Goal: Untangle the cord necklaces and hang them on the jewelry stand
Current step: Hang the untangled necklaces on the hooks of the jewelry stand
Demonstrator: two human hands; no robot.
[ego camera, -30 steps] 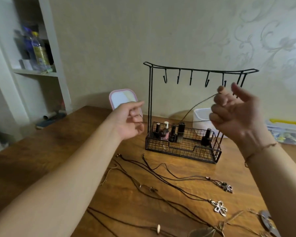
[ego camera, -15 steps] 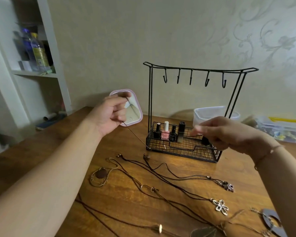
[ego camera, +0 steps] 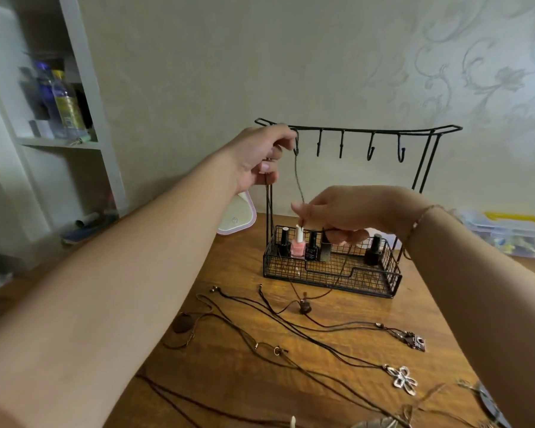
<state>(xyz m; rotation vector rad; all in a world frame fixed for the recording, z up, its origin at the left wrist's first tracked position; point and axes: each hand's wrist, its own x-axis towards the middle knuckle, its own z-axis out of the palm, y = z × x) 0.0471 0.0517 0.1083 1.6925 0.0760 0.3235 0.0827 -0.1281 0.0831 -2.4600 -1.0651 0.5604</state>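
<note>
Head view: my left hand (ego camera: 260,156) pinches the cord (ego camera: 297,177) up at the leftmost hook (ego camera: 296,148) of the stand (ego camera: 359,130), so the loop can catch there. My right hand (ego camera: 343,214) pinches the same cord lower, keeping it taut and clear of the bottles (ego camera: 298,242); its pendant (ego camera: 305,306) rests on the table (ego camera: 235,366) among the other necklaces (ego camera: 337,356), not yet hung.

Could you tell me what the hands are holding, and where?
Both grip one thin dark cord necklace: left hand near the leftmost hook, right hand lower down its cord.
</note>
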